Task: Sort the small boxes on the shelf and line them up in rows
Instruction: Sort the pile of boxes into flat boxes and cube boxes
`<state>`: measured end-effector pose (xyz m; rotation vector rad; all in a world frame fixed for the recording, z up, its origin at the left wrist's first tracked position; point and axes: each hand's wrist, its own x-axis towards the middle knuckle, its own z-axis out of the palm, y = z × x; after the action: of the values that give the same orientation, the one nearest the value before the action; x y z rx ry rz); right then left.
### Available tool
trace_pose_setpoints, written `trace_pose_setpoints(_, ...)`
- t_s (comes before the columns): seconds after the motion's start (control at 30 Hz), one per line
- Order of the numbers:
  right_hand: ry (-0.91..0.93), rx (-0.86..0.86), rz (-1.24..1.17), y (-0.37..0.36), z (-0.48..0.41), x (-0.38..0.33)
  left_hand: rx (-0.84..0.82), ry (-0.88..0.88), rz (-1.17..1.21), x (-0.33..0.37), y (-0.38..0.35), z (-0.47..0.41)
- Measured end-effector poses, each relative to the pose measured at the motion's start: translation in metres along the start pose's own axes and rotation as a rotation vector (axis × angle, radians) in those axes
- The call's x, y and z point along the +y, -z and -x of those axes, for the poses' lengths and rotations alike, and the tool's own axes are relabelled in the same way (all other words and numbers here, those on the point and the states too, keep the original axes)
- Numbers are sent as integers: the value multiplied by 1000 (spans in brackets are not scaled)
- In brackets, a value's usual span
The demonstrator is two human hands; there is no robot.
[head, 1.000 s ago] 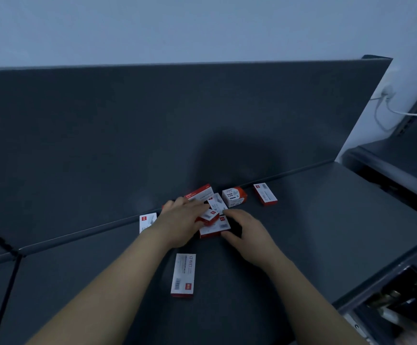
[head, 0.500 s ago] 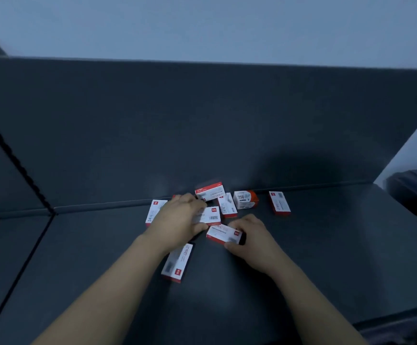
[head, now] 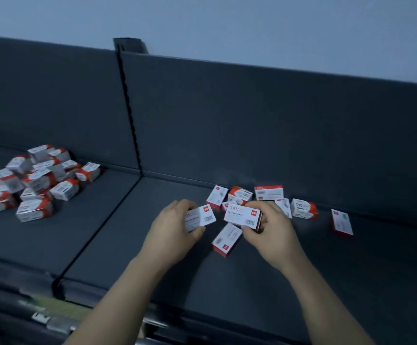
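Both hands are over the shelf (head: 302,270), one box in each. The left hand (head: 175,227) grips the left box (head: 201,217) by its left end, fingers curled round it. The right hand (head: 271,227) pinches the right box (head: 243,216) at its right end, barcode face up. The two held boxes are side by side, near each other, not touching.

A loose box (head: 226,239) lies flat on the shelf, below and between the hands, tilted. Just beyond the hands a cluster (head: 269,192) of boxes sits unordered along the back panel (head: 252,133). A lone box (head: 342,222) lies right of the right hand, apart from the cluster.

Well to the left, past the post (head: 130,108), a jumbled pile (head: 33,180) of similar boxes lies in the next shelf bay. That part of the view is blurred.
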<state>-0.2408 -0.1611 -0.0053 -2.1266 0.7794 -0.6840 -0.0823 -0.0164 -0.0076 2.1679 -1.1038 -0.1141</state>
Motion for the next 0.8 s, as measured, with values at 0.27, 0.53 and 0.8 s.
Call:
trace_pose_setpoints(0.27, 165, -123, 19, -79, -14, -67, 187, 164, 6, -61, 70, 37)
trace_pose_setpoints(0.53, 269, -267, -58, -186, -13, -159, 304, 276, -25, -142, 166, 72)
trace_pose_setpoints(0.8, 367, -302, -81, -304, -8, -259, 360, 343, -113, -244, 278, 106)
